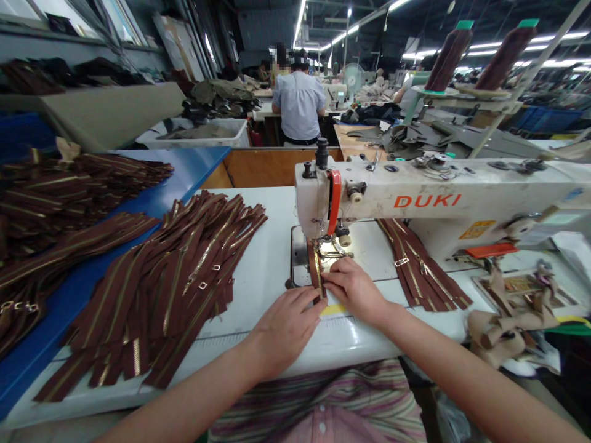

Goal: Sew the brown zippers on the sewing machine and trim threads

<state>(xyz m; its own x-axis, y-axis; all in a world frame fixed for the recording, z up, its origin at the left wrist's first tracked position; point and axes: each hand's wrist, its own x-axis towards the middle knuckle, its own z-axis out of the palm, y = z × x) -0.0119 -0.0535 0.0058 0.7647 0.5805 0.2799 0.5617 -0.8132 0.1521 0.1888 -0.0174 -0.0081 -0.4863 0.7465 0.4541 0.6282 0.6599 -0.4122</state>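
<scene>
A brown zipper (316, 271) with brass teeth runs under the presser foot of the sewing machine (378, 191). At its near end my left hand (289, 326) grips it, fingers bent over the tape. My right hand (355, 288) pinches the zipper's right edge, close in front of the foot. The needle area is partly hidden behind the machine head. Left of my hands lies a large spread of brown zippers (170, 283), some with square metal pulls. Several more zippers (420, 271) rest under the machine arm on the right.
More brown zippers (69, 191) are heaped on a blue table (194, 169) at the left. Beige fabric strips (503, 320) lie by a small tray at the right edge. Two brown thread cones (450, 58) stand behind the machine. A person (300, 104) sits ahead, facing away.
</scene>
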